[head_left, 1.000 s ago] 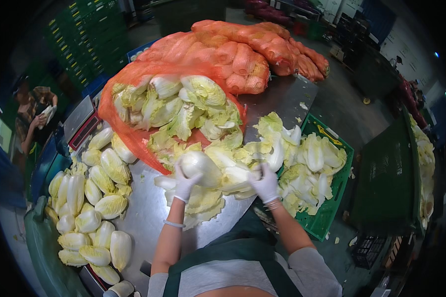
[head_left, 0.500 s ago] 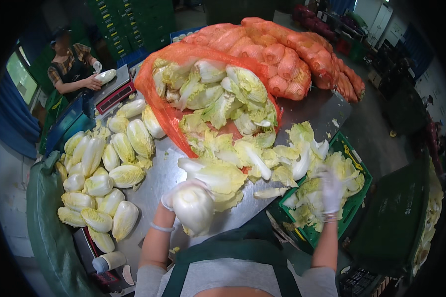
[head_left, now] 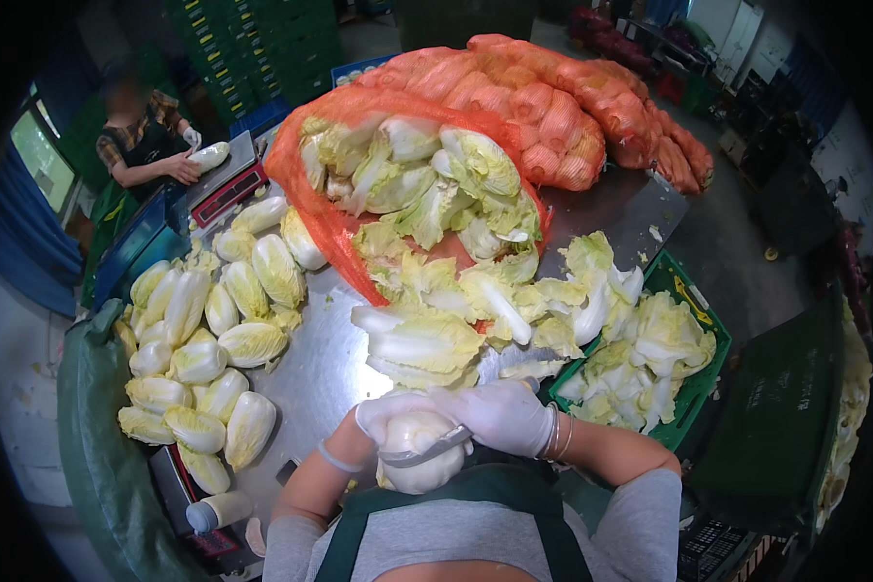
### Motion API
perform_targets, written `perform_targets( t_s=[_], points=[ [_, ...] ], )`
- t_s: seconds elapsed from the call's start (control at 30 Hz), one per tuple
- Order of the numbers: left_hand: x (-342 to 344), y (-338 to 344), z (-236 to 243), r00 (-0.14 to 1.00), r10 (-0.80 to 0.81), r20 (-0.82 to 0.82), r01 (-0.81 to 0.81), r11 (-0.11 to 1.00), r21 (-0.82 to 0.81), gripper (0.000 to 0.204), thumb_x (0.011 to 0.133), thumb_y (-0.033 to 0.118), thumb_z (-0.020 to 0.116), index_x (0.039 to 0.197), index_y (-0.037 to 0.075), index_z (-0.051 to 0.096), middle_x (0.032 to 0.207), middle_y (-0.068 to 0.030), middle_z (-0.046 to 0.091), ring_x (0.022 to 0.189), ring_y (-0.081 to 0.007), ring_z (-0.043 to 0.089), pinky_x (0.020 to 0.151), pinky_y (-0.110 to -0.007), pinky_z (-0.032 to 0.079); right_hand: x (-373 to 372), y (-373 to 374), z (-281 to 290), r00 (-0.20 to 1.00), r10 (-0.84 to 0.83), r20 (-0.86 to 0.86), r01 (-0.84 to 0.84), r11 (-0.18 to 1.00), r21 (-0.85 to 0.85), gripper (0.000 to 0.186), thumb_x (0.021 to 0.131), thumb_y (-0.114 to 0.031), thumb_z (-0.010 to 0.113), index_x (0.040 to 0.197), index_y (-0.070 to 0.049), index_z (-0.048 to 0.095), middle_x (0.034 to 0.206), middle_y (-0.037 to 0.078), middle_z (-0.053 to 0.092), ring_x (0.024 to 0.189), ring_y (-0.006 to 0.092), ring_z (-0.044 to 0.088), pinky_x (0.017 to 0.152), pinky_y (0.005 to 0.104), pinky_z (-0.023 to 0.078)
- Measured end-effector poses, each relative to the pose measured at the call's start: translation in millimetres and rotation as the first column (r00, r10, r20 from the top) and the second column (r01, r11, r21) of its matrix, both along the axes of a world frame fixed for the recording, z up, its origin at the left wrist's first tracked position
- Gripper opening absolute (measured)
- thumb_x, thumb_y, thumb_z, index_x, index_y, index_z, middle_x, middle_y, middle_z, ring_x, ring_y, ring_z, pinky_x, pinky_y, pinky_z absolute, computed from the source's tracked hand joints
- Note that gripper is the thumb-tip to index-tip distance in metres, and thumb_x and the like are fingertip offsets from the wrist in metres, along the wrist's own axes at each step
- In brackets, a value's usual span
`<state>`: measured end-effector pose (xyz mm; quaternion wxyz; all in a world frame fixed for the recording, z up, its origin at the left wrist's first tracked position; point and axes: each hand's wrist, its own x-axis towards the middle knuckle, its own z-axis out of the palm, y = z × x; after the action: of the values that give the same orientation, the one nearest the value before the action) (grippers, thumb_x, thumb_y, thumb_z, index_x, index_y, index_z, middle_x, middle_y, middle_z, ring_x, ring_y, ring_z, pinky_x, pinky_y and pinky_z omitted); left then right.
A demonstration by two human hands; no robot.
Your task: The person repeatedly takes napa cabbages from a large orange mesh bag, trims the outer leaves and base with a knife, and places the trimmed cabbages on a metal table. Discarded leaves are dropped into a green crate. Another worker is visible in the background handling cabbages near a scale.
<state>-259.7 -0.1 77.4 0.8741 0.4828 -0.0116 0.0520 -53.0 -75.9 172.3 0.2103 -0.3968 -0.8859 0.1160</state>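
A napa cabbage (head_left: 427, 472) is held close to my apron, its white base toward me. My gloved left hand (head_left: 390, 415) grips its far left side. A knife (head_left: 425, 450) lies with its grey blade across the cabbage's base. My gloved right hand (head_left: 502, 415) is closed around the knife; its fingers cover most of the handle. Loose cabbage leaves (head_left: 422, 347) lie on the metal table (head_left: 310, 373) just beyond my hands. To my right, a green crate (head_left: 703, 383) holds more loose leaves.
Several whole cabbages (head_left: 199, 361) are piled at the left. An open orange mesh bag (head_left: 291, 179) of cabbages stands ahead, with full mesh bags (head_left: 553, 136) behind. A bottle (head_left: 218, 511) lies near left. A co-worker (head_left: 150, 145) handles a cabbage by a scale (head_left: 228, 194).
My right hand has moved from the leaf crate to the cabbage and now holds a knife against its base. My left hand has brought the cabbage slightly nearer my body.
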Motion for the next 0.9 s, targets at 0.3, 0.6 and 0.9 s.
perform_targets(
  t_s=[0.3, 0.6, 0.9],
  points=[
    [19.7, 7.1, 24.6, 0.943, -0.236, 0.232, 0.230, 0.972, 0.055, 0.103, 0.052, 0.052, 0.082, 0.125, -0.007, 0.040, 0.122, -0.0249, 0.049, 0.114, -0.0344, 0.049, 0.095, -0.044, 0.039, 71.7, 36.3, -77.5, 0.857, -0.511, 0.062, 0.511, 0.829, -0.227, 0.044, 0.070, -0.003, 0.056, 0.113, -0.011, 0.057, 0.085, 0.015, 0.064, 0.071, 0.0319, 0.062, 0.061, 0.0374, 0.051],
    [6.0, 3.9, -6.1, 0.983, -0.085, 0.164, 0.081, 0.996, 0.030, 0.107, 0.049, 0.062, 0.076, 0.122, -0.009, 0.042, 0.120, -0.0248, 0.050, 0.110, -0.0349, 0.052, 0.093, -0.041, 0.041, 6.8, 2.1, -21.5, 0.983, -0.137, 0.124, 0.136, 0.991, 0.011, 0.042, 0.073, -0.014, 0.057, 0.114, -0.016, 0.059, 0.064, 0.004, 0.056, 0.057, 0.0183, 0.060, 0.050, 0.0320, 0.046],
    [-90.3, 24.8, -88.0, 0.405, 0.873, -0.272, -0.755, 0.152, -0.638, 0.068, 0.080, 0.056, 0.054, 0.127, 0.009, 0.046, 0.121, -0.0123, 0.054, 0.110, -0.0292, 0.052, 0.098, -0.045, 0.040, 92.1, 5.6, -165.1, 0.680, -0.707, -0.195, 0.391, 0.574, -0.719, 0.033, 0.085, -0.024, 0.056, 0.113, -0.007, 0.060, 0.069, 0.009, 0.064, 0.053, 0.0199, 0.059, 0.050, 0.0326, 0.046]
  ],
)
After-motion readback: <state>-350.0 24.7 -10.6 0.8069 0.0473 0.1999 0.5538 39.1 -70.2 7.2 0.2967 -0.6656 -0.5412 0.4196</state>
